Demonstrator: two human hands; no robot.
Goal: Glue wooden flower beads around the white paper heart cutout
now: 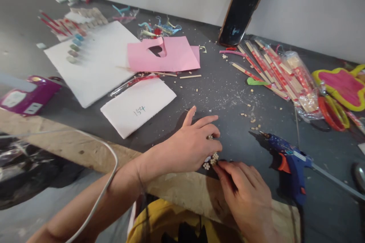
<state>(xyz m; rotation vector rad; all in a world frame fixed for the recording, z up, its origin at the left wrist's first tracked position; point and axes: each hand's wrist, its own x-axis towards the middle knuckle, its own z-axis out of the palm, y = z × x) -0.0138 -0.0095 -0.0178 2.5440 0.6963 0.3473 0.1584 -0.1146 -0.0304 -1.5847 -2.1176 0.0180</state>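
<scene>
Near the table's front edge, a small cluster of pale, flower-like wooden pieces shows between my two hands. My left hand bends over it from the left, thumb and some fingers closed round its upper part, the other fingers stretched out. From the right, my right hand pinches the cluster's lower right side between thumb and forefinger. Part of the cluster is hidden under my left hand. A blue glue gun lies on its side to the right of both hands, its nozzle pointing up and left.
Folded white paper, pink paper and a white sheet lie left. A phone leans on the wall. Packaged chopsticks and scissors lie right. Crumbs dot the grey table. A white cable crosses my left forearm.
</scene>
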